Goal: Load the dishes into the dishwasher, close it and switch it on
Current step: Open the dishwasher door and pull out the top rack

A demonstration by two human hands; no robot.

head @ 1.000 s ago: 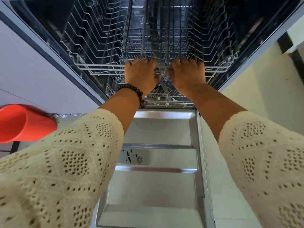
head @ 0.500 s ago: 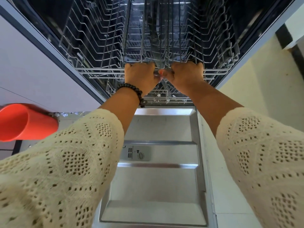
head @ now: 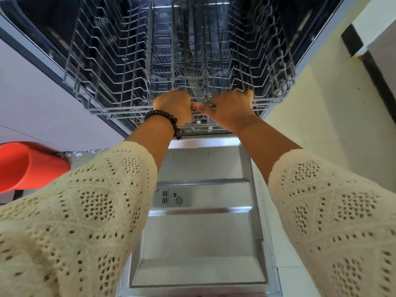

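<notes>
**Both hands on the front rail of the empty upper rack**

The upper rack (head: 180, 67) is a grey wire basket, partly out of the dishwasher (head: 42, 28) tub and hanging above the lowered door (head: 201, 232). No dishes show in it. A lower rack is just visible beneath it at the tub mouth. Judged handling: light while empty, stiff wire frame, runs on side rails so it should slide with little force. Likely to rack or jam if pulled from one corner. The thin wires are hard on fingers and offer little to hold. Best hold is the front rail near the middle, two hands, even pull, which is where the hands are.

The left hand (head: 174, 107) has its fingers curled over the front rail, knuckles up, a dark bead bracelet (head: 166, 120) at the wrist. The right hand (head: 231, 109) grips the same rail just beside it, fingers hooked over the top, thumb stretched toward the left hand. The two hands are near each other, possibly touching at the thumbs; cannot tell. Both forearms reach straight forward and up, roughly parallel, cream knit sleeves (head: 85, 211) pushed back from the wrists.

An orange cup (head: 27, 166) sits at the left edge, beside the door, well apart from both hands. Loading not yet begun, as judged from the bare rack.
</notes>
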